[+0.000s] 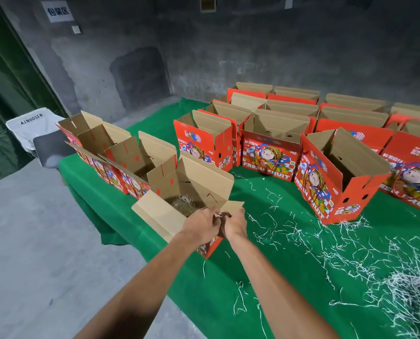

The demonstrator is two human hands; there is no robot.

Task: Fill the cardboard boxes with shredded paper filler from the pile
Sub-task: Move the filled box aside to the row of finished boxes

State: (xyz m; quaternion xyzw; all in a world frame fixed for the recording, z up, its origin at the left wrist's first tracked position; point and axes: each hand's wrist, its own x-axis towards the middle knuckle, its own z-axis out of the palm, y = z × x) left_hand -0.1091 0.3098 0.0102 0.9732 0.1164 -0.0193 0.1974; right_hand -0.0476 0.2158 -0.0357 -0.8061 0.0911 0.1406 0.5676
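Both hands, left hand (pixel 202 225) and right hand (pixel 234 225), pinch the nearest box (pixel 191 192) flap at twelve o'clock; tugging could tear it.

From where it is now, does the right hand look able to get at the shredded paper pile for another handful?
Probably yes. The right hand is pinching the nearest box's flap, but only bare green tablecloth with loose strands lies between it and the shredded paper pile at lower right.
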